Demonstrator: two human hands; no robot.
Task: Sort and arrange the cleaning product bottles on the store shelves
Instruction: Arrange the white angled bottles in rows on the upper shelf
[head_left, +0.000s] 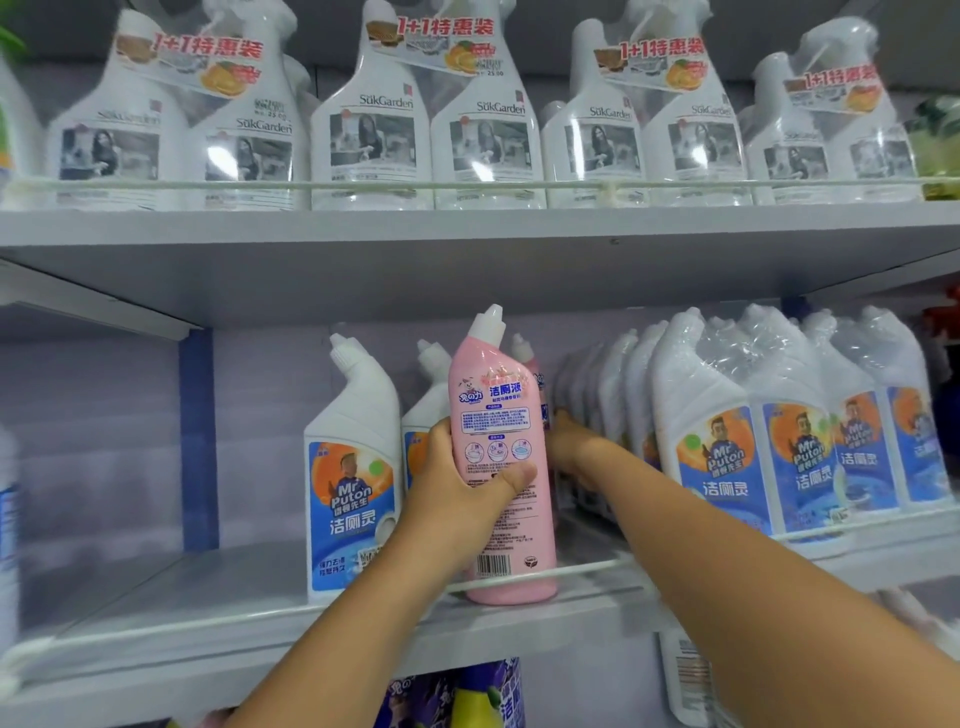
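Note:
My left hand (462, 488) grips a pink toilet-cleaner bottle (501, 415) with a white angled cap, held upright at the front rail of the middle shelf (156, 587). A second pink bottle (527, 358) stands behind it, mostly hidden. My right hand (571, 447) reaches deep into the shelf behind the pink bottle, beside a row of wrapped white bottles (613, 389); its fingers are hidden. A white Mr Puton bottle (353, 467) with a blue and orange label stands to the left, with another (426, 410) behind it.
Shrink-wrapped Mr Puton packs (779, 431) fill the right of the middle shelf. Twin-packed white SukGarden spray bottles (431, 119) line the upper shelf behind a thin rail. Purple and yellow products (467, 696) show on the shelf below.

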